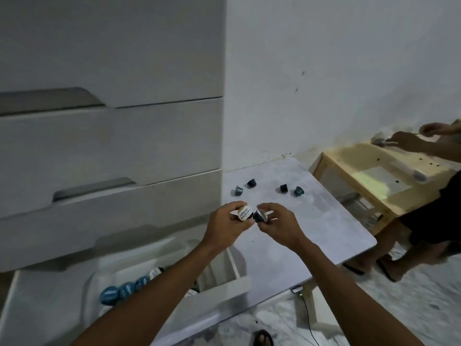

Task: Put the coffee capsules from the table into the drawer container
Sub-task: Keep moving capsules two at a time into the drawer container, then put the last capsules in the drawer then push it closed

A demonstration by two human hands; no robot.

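At lower left of the frame, the open drawer container [139, 265] holds a row of blue capsules [124, 290]. Right of it, at centre, the left hand [224, 227] pinches a white-lidded capsule [243, 213] in curled fingers. The right hand [280, 227] pinches a dark capsule [260, 216] just beside it, both above the grey table [324, 233]. Behind them four loose capsules [284, 188] lie on the tabletop. At far right another person's hands [409, 141] reach over a wooden table [349, 158]

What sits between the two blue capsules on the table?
In the head view, a black capsule and a second black capsule, with bare table between them.
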